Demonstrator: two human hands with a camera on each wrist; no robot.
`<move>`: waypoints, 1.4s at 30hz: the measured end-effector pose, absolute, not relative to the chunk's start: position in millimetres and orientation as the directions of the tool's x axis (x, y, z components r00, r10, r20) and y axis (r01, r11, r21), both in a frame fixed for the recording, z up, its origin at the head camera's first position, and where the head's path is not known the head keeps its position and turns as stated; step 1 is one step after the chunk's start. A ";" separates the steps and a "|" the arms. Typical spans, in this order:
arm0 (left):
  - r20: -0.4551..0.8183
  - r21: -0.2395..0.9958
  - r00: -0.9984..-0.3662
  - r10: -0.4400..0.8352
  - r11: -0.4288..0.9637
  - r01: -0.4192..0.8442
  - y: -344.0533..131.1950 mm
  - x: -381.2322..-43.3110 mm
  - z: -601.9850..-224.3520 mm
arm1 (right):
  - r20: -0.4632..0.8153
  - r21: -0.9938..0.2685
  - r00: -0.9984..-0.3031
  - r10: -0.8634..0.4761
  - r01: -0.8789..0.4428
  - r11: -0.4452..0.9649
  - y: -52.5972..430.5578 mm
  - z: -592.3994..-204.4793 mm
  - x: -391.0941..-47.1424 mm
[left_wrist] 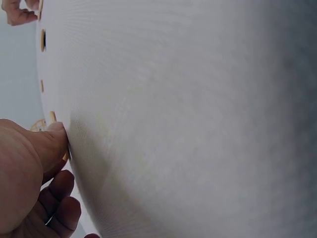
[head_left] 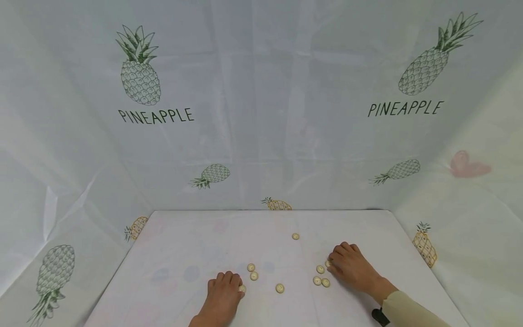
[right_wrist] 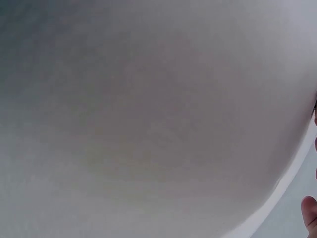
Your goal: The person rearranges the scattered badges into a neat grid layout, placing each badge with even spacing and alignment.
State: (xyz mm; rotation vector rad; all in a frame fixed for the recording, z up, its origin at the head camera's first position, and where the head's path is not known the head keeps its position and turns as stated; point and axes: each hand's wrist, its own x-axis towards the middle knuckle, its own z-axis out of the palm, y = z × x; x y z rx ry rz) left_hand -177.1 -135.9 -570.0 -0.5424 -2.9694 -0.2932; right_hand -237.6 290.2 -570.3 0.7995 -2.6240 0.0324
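In the head view my left hand is low on the white-covered table, thumb and fingers pinching a small round wooden game piece. The left wrist view shows its thumb and curled fingers around the edge of that piece, close to the cloth. To the right, my right hand pinches another round piece, partly covered by its fingertips. Three more pieces lie just left of this hand, among them one piece nearest the held one. Only a few right fingertips show at the right wrist view's edge.
Two pieces lie touching beside my left hand, one piece in the middle, and another piece farther back. A white pineapple-print curtain encloses the table at the back and sides.
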 end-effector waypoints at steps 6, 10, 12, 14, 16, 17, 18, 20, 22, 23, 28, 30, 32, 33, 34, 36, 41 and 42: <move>0.133 0.169 -0.934 0.331 0.921 0.351 -135.7 -177.4 -570.5 | 0.347 0.039 -0.787 -0.510 -0.531 0.846 290.5 -570.9 -239.5; 0.125 0.170 -0.936 0.329 0.922 0.347 -135.8 -177.3 -569.9 | 0.345 0.024 -0.796 -0.497 -0.522 0.853 289.2 -570.5 -239.9; 0.130 0.170 -0.934 0.332 0.921 0.351 -136.2 -177.0 -570.2 | 0.349 0.038 -0.793 -0.499 -0.520 0.853 288.1 -571.0 -240.3; 0.138 0.168 -0.931 0.337 0.918 0.358 -136.6 -177.0 -571.5 | 0.364 0.073 -0.778 -0.512 -0.524 0.849 287.1 -571.2 -241.1; 0.147 0.169 -0.928 0.342 0.916 0.364 -137.0 -177.2 -573.1 | 0.385 0.108 -0.756 -0.529 -0.532 0.840 286.7 -571.2 -242.7; 0.150 0.168 -0.927 0.345 0.915 0.368 -137.1 -177.4 -573.7 | 0.395 0.125 -0.746 -0.537 -0.536 0.835 286.7 -571.0 -243.7; 0.153 0.169 -0.925 0.347 0.913 0.370 -137.2 -177.8 -574.4 | 0.407 0.142 -0.733 -0.545 -0.539 0.831 286.7 -570.4 -244.7; 0.154 0.169 -0.925 0.347 0.913 0.370 -137.0 -177.8 -574.7 | 0.433 0.173 -0.706 -0.561 -0.545 0.820 286.8 -569.3 -247.0; 0.158 0.172 -0.925 0.347 0.912 0.371 -137.0 -177.8 -574.7 | 0.445 0.190 -0.691 -0.569 -0.548 0.815 285.8 -567.5 -249.1; 0.160 0.172 -0.924 0.347 0.912 0.372 -137.0 -177.7 -574.6 | 0.447 0.194 -0.689 -0.570 -0.548 0.814 285.0 -566.5 -250.1; 0.160 0.172 -0.925 0.345 0.913 0.371 -137.4 -177.4 -573.6 | 0.459 0.199 -0.679 -0.574 -0.551 0.811 279.0 -562.7 -255.0; 0.155 0.176 -0.926 0.344 0.913 0.368 -137.6 -176.9 -572.9 | 0.462 0.202 -0.672 -0.580 -0.556 0.806 276.3 -561.9 -257.1; 0.150 0.181 -0.927 0.343 0.912 0.367 -137.7 -176.7 -572.0 | 0.464 0.203 -0.666 -0.584 -0.562 0.802 273.8 -561.0 -259.4; 0.150 0.184 -0.927 0.344 0.912 0.368 -137.7 -176.7 -571.6 | 0.463 0.203 -0.664 -0.586 -0.564 0.800 272.6 -560.3 -260.6; 0.147 0.185 -0.928 0.344 0.912 0.367 -137.5 -176.5 -571.2 | 0.463 0.199 -0.665 -0.586 -0.566 0.800 271.5 -559.8 -261.9; 0.145 0.180 -0.928 0.344 0.913 0.367 -137.2 -176.5 -570.3 | 0.460 0.197 -0.666 -0.587 -0.567 0.799 268.9 -558.5 -264.1; 0.129 0.164 -0.932 0.340 0.919 0.358 -135.8 -177.3 -569.3 | 0.458 0.199 -0.669 -0.586 -0.565 0.801 261.2 -556.5 -270.2; 0.124 0.164 -0.933 0.339 0.920 0.356 -135.5 -177.3 -569.2 | 0.460 0.199 -0.667 -0.586 -0.566 0.800 259.3 -556.4 -271.6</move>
